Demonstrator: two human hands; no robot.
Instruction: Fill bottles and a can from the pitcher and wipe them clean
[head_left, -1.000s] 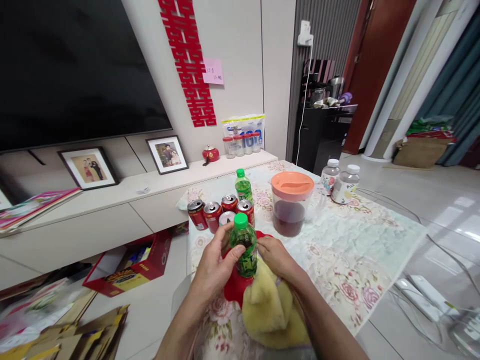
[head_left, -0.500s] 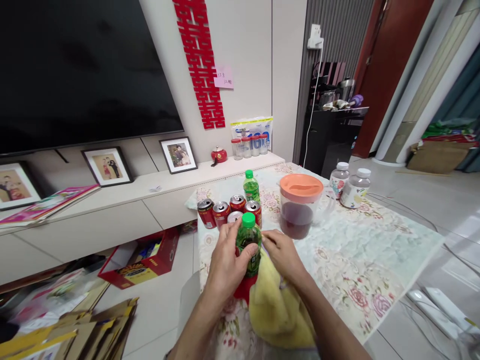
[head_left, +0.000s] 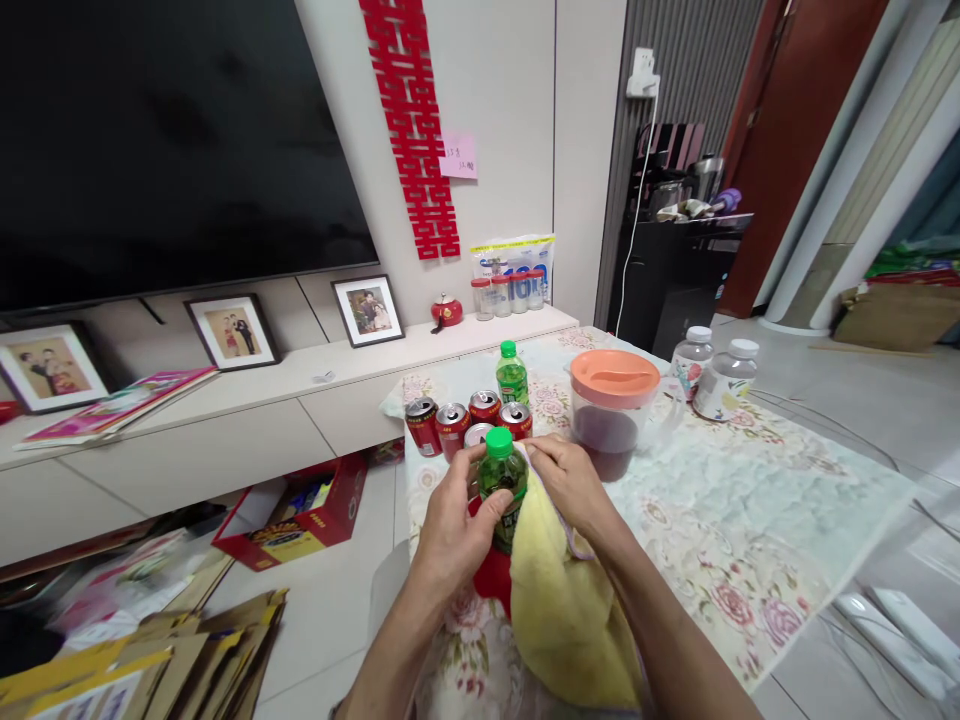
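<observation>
Wrapped round a green-capped bottle (head_left: pixel 500 468) near the table's front edge is my left hand (head_left: pixel 459 520), its thumb across the label. My right hand (head_left: pixel 564 482) pinches the top of a yellow cloth (head_left: pixel 559 610) against the bottle's right side. The cloth hangs down over the table edge. Something red (head_left: pixel 491 580) shows below the bottle, partly hidden. Just behind stand several red cans (head_left: pixel 452 430) and a second green-capped bottle (head_left: pixel 513 375).
A pitcher with an orange lid (head_left: pixel 611 400) holds dark liquid right of the cans. Two white-capped bottles (head_left: pixel 724 382) stand at the back right of the flowered tablecloth (head_left: pixel 697 560). A red box (head_left: pixel 300 520) lies on the floor at left.
The view has shifted slightly, so things sit a little further right. My right hand has risen a little along the bottle, and the cloth is stretched longer beneath it.
</observation>
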